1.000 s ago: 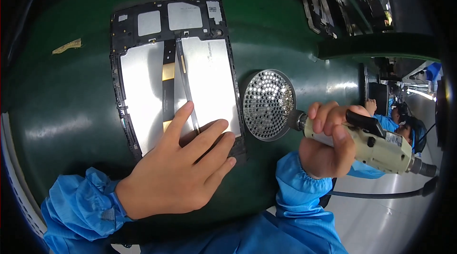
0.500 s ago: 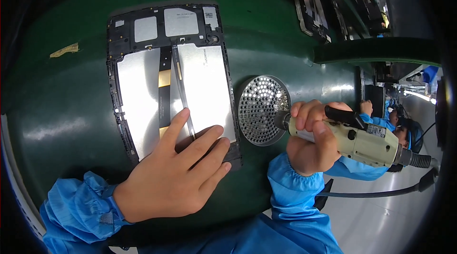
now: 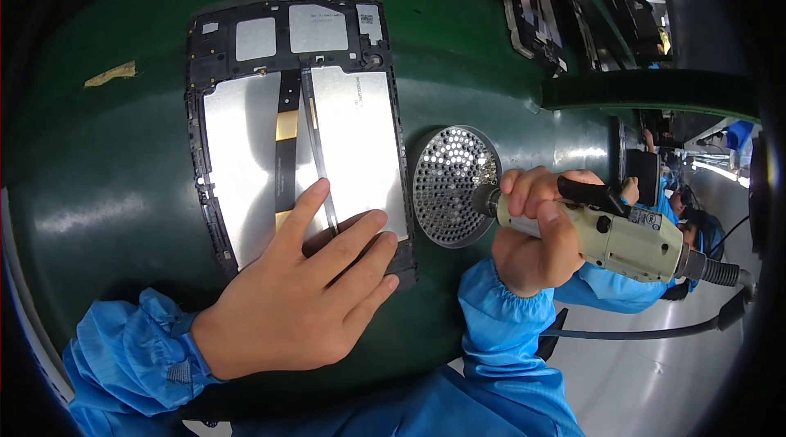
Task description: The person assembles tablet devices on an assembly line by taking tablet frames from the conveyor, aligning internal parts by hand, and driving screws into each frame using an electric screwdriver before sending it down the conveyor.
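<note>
An opened tablet frame lies on the green bench, its black border around a silvery metal back. A dark flat ribbon cable with gold patches and a thin grey strip run along its middle. My left hand rests on the frame's near end with fingers spread, covering part of it. My right hand is wrapped around a pale green electric screwdriver with a black lever. Its tip points left, over the right rim of a round metal screw tray full of small holes; the very tip cannot be made out.
A scrap of yellowish tape sticks to the bench at left. A dark green rail crosses at right, with more tablet frames behind it. A co-worker in blue sleeves is at the far right. The screwdriver's cable trails below it.
The tablet frame has shifted slightly away and to the right, my left hand still on it. My right hand and the screwdriver look almost unmoved at the tray.
</note>
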A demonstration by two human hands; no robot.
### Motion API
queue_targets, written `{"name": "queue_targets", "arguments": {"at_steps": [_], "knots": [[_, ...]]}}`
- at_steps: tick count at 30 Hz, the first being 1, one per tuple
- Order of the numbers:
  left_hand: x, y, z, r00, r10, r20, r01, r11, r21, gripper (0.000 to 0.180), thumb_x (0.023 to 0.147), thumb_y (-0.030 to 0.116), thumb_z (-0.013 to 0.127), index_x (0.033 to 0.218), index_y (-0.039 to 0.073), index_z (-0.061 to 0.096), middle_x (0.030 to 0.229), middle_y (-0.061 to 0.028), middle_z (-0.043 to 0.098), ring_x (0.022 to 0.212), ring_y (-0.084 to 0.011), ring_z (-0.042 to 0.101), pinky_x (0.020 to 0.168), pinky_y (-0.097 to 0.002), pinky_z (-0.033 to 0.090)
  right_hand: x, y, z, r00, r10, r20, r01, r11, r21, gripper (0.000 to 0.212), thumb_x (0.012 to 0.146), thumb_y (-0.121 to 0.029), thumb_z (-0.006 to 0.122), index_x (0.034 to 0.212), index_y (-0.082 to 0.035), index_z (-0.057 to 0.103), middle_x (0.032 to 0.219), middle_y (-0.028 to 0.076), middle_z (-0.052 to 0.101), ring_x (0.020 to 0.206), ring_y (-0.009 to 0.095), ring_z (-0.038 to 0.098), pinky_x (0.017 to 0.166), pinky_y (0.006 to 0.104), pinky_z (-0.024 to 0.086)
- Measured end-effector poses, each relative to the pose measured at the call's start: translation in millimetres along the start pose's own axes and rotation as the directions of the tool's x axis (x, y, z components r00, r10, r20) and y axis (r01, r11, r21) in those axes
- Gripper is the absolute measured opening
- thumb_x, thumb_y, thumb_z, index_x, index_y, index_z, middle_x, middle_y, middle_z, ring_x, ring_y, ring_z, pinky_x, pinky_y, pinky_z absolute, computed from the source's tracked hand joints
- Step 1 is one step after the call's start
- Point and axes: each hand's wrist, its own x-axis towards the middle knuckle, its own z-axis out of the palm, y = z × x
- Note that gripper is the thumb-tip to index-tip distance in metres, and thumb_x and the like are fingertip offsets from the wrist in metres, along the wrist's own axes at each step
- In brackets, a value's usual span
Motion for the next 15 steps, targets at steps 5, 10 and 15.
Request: {"name": "queue_targets", "arguments": {"at_steps": [5,10,15], "knots": [[3.0,5.3,1.4,1.0,-0.008,-0.009,0.008,1.0,0.004,0.016,0.078,0.013,0.064,0.093,0.009,0.069,0.108,-0.0142,0.062,0.113,-0.0309,0.056,0.1,-0.0658,0.033,1.6,-1.1,-5.6,0.999,-0.001,0.033,0.0,1.0,0.013,0.038,0.078,0.0,0.061,0.112,-0.003,0.047,0.068,0.01,0.053,0.06,0.021,0.052,0.065,0.0409,0.047],[6.1,8.4,3.9,1.0,-0.01,-0.013,0.01,1.0,-0.001,0.017,0.079,0.013,0.064,0.094,0.008,0.07,0.108,-0.0145,0.062,0.112,-0.0314,0.056,0.1,-0.0651,0.034,-0.7,-21.6,-9.1,0.999,-0.026,0.036,0.025,0.999,0.023,0.04,0.081,-0.007,0.06,0.118,-0.005,0.046,0.068,0.008,0.051,0.062,0.02,0.051,0.067,0.0409,0.045],[4.2,10.7,12.1,0.998,-0.008,-0.063,0.007,1.0,-0.012,0.014,0.077,0.014,0.068,0.089,0.007,0.072,0.106,-0.0139,0.062,0.11,-0.0303,0.056,0.099,-0.064,0.035,-27.1,-59.0,-0.5,0.971,-0.068,0.227,0.074,0.997,-0.014,0.037,0.082,-0.012,0.061,0.116,-0.009,0.046,0.063,0.005,0.048,0.057,0.019,0.051,0.055,0.0354,0.045]]}}
